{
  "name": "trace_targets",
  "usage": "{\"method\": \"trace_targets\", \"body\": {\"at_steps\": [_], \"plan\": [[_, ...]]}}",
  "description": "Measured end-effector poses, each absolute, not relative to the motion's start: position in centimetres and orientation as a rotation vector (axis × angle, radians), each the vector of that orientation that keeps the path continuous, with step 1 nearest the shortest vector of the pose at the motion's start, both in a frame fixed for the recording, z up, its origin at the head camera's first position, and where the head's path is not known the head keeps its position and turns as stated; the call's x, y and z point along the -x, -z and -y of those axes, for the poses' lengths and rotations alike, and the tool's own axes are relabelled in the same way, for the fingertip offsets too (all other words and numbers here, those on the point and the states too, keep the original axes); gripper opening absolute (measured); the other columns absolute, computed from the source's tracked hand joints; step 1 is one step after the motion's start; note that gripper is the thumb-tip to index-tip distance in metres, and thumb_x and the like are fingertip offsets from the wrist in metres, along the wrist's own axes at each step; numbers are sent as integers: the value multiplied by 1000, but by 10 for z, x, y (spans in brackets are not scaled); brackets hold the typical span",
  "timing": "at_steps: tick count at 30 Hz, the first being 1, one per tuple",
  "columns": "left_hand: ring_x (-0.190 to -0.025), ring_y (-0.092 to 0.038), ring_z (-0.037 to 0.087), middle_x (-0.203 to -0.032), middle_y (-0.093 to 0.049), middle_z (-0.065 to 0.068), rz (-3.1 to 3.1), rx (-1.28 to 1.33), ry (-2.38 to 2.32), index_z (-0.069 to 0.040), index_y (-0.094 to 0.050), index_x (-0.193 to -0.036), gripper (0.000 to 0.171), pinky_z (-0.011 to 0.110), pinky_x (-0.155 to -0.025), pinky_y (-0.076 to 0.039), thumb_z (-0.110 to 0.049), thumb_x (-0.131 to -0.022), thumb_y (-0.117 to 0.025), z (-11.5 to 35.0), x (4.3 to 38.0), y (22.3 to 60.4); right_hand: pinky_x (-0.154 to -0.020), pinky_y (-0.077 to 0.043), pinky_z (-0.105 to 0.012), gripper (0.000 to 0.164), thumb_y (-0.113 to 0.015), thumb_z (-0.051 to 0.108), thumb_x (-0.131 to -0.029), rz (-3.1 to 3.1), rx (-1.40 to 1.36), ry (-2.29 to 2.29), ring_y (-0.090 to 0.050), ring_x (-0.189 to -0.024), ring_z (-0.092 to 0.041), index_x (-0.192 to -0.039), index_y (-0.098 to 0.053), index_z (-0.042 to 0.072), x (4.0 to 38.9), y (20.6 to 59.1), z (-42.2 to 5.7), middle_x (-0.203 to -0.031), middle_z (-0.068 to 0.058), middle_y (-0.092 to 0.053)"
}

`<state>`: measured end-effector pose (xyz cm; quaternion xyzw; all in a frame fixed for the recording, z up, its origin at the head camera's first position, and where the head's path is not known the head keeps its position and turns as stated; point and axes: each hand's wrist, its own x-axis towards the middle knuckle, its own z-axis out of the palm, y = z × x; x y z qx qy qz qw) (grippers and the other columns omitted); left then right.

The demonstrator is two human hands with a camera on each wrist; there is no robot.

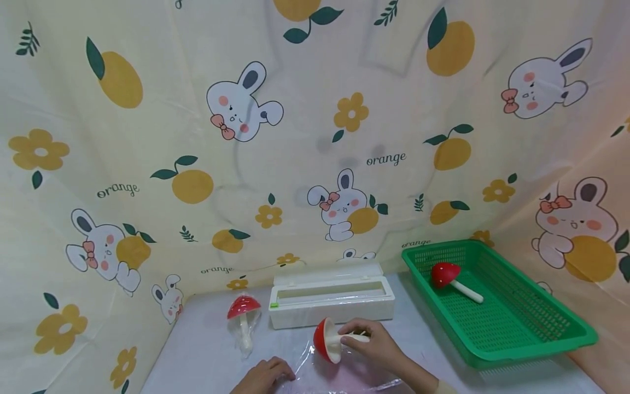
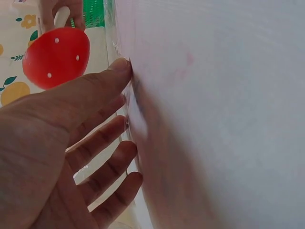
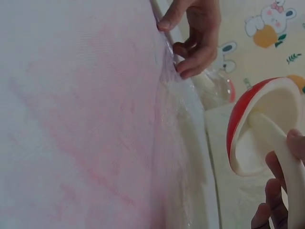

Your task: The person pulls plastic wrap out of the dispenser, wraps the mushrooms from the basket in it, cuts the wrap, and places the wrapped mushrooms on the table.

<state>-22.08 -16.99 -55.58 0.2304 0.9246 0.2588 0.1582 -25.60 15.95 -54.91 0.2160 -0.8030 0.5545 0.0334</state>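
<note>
My right hand (image 1: 372, 343) grips a toy mushroom by its white stem; its red cap (image 1: 322, 340) points left, and the hollow cream underside (image 3: 269, 124) shows in the right wrist view. Beneath it a sheet of clear plastic wrap (image 1: 307, 372) lies spread on the white table. The fingertips of my left hand (image 1: 266, 376) rest on the left part of this sheet, spread apart with the thumb (image 2: 119, 67) touching down too. White dots mark the red cap (image 2: 57, 57) in the left wrist view.
Behind the hands stands a white plastic-wrap dispenser box (image 1: 332, 313), lid raised. Left of it lies another red mushroom (image 1: 243, 307) wrapped in clear film. A green basket (image 1: 521, 350) on the right holds one unwrapped mushroom (image 1: 445, 274). A patterned curtain (image 1: 295, 164) closes off the back.
</note>
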Motion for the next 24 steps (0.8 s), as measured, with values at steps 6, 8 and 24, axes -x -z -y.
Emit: {"method": "trace_targets", "body": {"at_steps": [6,8,24], "plan": [[-90,-52,4,-109,-57,-22,-2646,-658,-741,-41,-61,-107,35,40,-94,-55,-48,-80,-81,169,221,556,-76,-51,-25,17,-79,25,-87,2441,-637,-1752,-65,-89,-13,-102,-75,18,263,553,-155,-103,1,-74],[-88,-52,4,-108,-58,-21,-2643,-666,-749,-40,-61,-104,31,37,-91,-55,-46,-81,-80,170,222,558,-76,-50,-25,17,-79,25,-86,2452,-631,-1750,-64,-88,-12,-101,-75,18,265,555,-154,-102,1,-74],[-93,-48,3,-118,-55,-19,-2624,-736,-733,-39,-65,-87,14,37,-91,-52,-43,-85,-77,174,221,559,-83,-51,-27,17,-78,24,-87,2534,-673,-1716,-66,-95,-11,-101,-75,14,275,575,-155,-102,1,-74]]}}
